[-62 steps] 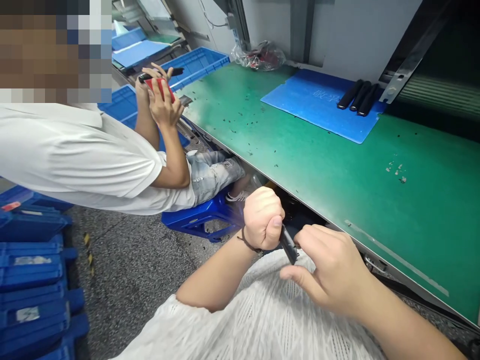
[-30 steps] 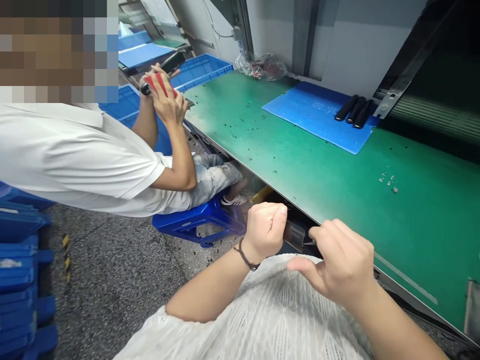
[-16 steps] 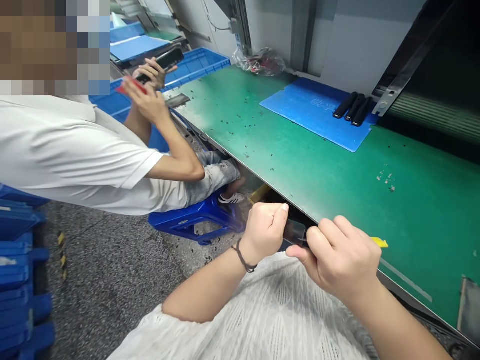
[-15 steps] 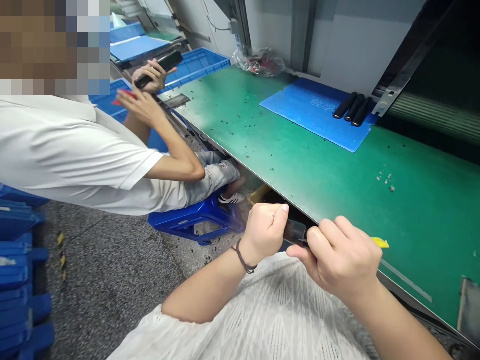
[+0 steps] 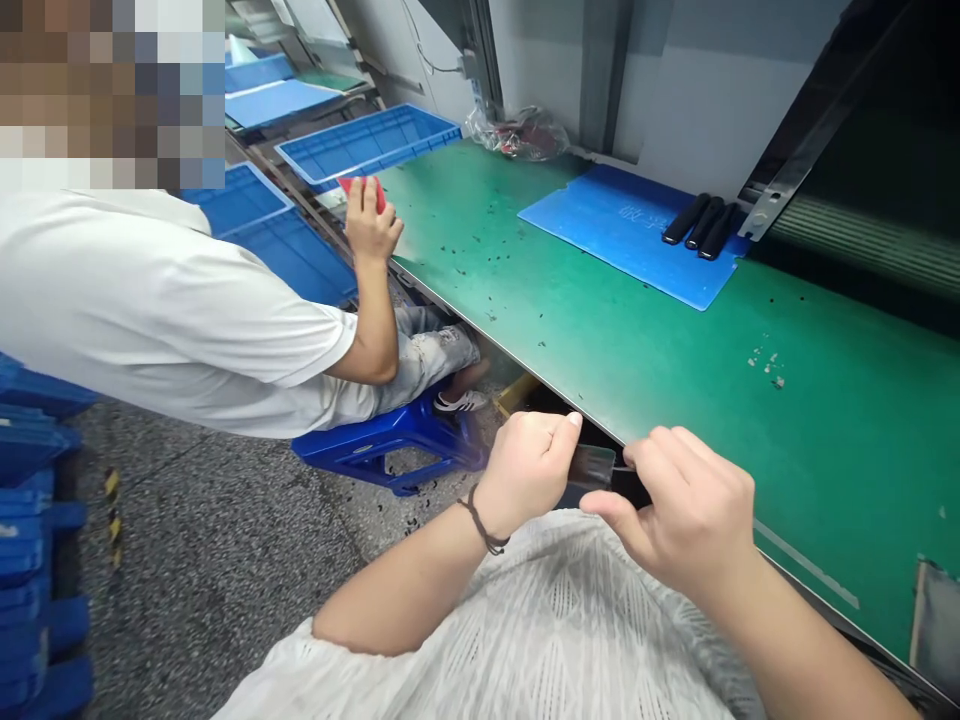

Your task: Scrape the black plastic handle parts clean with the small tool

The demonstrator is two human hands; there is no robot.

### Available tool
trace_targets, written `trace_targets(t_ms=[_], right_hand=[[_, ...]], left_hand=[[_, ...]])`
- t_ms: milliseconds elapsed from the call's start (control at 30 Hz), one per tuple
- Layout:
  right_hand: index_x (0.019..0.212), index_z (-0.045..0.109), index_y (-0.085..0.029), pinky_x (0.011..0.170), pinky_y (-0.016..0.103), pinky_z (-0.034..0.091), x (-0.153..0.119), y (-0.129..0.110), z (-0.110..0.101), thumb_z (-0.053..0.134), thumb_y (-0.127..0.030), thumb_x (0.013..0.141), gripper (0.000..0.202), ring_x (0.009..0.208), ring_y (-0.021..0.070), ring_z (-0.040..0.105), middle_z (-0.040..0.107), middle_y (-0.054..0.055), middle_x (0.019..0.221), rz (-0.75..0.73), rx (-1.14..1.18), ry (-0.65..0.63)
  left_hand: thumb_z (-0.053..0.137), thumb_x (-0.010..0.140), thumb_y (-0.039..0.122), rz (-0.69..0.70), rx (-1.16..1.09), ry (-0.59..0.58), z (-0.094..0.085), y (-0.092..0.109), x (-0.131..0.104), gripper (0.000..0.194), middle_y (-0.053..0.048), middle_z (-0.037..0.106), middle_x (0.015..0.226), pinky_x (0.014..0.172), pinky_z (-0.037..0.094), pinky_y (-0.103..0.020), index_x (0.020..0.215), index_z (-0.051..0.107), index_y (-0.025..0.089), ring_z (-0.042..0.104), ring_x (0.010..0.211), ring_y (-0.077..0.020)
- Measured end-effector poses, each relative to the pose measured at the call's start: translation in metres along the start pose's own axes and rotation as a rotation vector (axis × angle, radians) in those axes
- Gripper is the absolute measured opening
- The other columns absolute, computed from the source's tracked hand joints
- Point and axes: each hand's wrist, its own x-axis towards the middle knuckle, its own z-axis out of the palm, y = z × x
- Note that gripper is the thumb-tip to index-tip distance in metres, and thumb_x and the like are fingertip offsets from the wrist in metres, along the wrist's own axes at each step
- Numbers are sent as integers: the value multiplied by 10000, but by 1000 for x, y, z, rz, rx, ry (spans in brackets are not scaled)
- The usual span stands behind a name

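Black piece (image 5: 594,466) in left hand (image 5: 531,464) — fist-tight

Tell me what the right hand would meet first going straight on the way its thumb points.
Probably the dark piece in the left hand: its free end faces the right hand. Depth is unclear, so the thumb might pass beside it.

A dark, glossy piece (image 5: 592,465) juts from the closed left hand (image 5: 529,460), nearly level, its squared-off end facing right and the rest hidden, held just outside the near long edge of the tabletop (image 5: 637,370); beside that end, a thin, pale sliver (image 5: 624,469) emerges from the right hand (image 5: 690,505), contact unclear
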Motion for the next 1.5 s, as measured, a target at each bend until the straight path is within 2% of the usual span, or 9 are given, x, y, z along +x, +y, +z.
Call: trace_targets(t_ms=[167,400,700,867,1033,1133,1333,1433,1500], right_hand=[[711,504,-213,578,341,205,7,1,-11,405,-661,1077,587,653,171,336,448,8,662,-49,-106,-126],[661,435,-224,586,359,149,-2,4,-5,618,-547,1029,522,644,175,265,377,-9,617,-227,-266,2],[762,483,-217,580,318,221,-5,13,3,649,-225,1032,317,625,136,296,391,-40,632,-27,199,97],[1076,592,-187,641,288,333,-5,25,-11,629,-189,1026,63,693,136,458,552,-2,788,73,320,-3],[866,571,-194,603,316,265,0,24,-21,531,-512,1080,386,651,151,414,495,-1,712,7,114,-107],[798,538,-204,590,326,245,4,20,-21,493,-554,1083,453,638,155,391,468,-2,687,-2,36,-107],[811,530,-208,590,305,273,5,21,-20,583,-224,1049,244,625,131,378,452,-23,682,-1,170,-45],[991,607,-200,582,276,344,3,23,-22,562,-149,1034,80,631,121,449,535,-14,747,85,360,-46],[1168,637,-204,578,258,406,4,23,-23,595,-190,1030,144,668,123,525,619,7,836,177,491,-93]], left_hand=[[395,1066,406,101,200,77,-10,8,0,572,8,421,491,550,176,-336,537,355,192,338,479,-120],[355,1070,480,-11,227,32,-9,9,3,608,7,397,498,551,171,-341,530,341,200,314,494,-133],[408,1040,693,63,-332,-574,-11,-5,-3,571,33,451,662,584,315,-275,755,456,201,393,625,-133],[413,996,782,-59,-611,-684,-7,-8,-7,630,57,348,599,508,217,-273,755,447,201,274,538,-105],[466,944,829,-126,-734,-731,-4,-5,-10,660,73,291,573,488,163,-276,728,430,206,219,508,-92],[468,964,800,-105,-717,-710,-4,-6,-10,653,60,329,571,485,171,-272,709,440,199,230,510,-91],[508,918,827,-256,-963,-908,-7,-9,-8,648,86,286,537,461,164,-258,777,478,195,186,468,-79],[531,873,852,-326,-1089,-1034,-6,-11,-7,663,87,277,512,438,165,-253,771,489,198,165,441,-76],[541,846,869,-344,-1127,-1082,-4,-14,-5,678,88,268,496,424,164,-256,761,493,199,161,424,-77]])
